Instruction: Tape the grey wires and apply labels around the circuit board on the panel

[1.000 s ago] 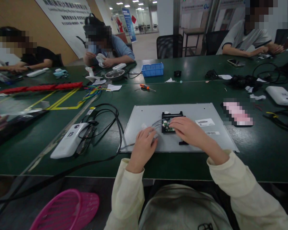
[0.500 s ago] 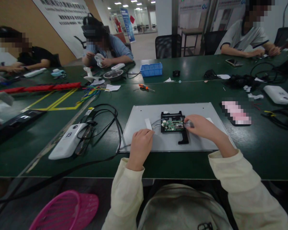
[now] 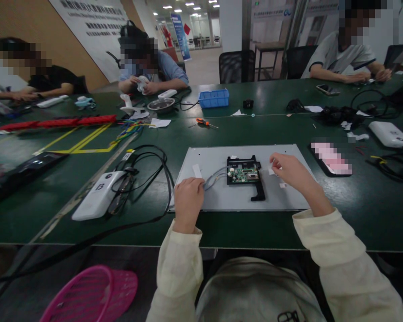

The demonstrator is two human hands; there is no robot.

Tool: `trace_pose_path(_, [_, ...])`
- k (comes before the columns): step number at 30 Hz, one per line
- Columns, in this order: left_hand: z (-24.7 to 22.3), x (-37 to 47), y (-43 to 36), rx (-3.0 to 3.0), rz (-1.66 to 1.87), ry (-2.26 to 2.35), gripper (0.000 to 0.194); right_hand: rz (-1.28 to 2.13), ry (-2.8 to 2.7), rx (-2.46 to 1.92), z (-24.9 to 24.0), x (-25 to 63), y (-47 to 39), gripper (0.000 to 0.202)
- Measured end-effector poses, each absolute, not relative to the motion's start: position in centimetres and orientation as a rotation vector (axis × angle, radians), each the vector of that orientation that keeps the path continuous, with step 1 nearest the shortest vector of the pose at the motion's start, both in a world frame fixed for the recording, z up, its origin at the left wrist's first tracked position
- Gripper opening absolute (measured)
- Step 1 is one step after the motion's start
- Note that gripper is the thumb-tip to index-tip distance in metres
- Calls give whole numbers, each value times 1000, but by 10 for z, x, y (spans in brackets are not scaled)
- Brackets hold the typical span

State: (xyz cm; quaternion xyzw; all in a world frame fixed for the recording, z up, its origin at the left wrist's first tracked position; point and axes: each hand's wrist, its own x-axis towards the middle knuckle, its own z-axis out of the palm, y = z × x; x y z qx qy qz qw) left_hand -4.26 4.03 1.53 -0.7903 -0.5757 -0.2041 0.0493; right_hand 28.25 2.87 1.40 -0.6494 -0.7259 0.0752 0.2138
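Note:
A light grey panel (image 3: pixel 215 156) lies on the green table. On it rests a black bracket (image 3: pixel 260 191) holding a green circuit board (image 3: pixel 243 174), with thin grey wires (image 3: pixel 216 175) running off its left side. My left hand (image 3: pixel 189 199) is closed over the panel's left part, by the wire ends and a small white strip (image 3: pixel 196 170); what its fingers hold is hidden. Right of the bracket hovers my right hand (image 3: pixel 289 170), fingers curled together near small white pieces (image 3: pixel 282 185); anything between them is too small to tell.
A white power bank (image 3: pixel 99 194) and black cables (image 3: pixel 163 163) lie left of the panel, a phone (image 3: pixel 331 158) to the right. Beyond are an orange screwdriver (image 3: pixel 204 122) and a blue basket (image 3: pixel 213 99). Several people sit across the table.
My right hand has moved right, away from the bracket's edge. My left hand has shifted slightly left, and the white strip near it has moved left too.

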Motion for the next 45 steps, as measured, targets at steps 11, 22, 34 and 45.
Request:
trace_pose_path(11, [14, -39, 39, -2356, -721, -1768, 24, -27, -1777, -2119, -8, 317, 32, 35])
trace_pose_path(22, [61, 38, 67, -2760, -689, -1323, 26, 189, -2098, -1307, 0, 244, 35, 35])
trace_pose_path(34, [0, 71, 152, -2825, -518, -1370, 23, 298, -2293, -1276, -10, 229, 33, 40])
trace_pose_path(45, [-12, 63, 159, -2903, -787, -1399, 18, 317, -2293, -1273, -10, 227, 33, 40])
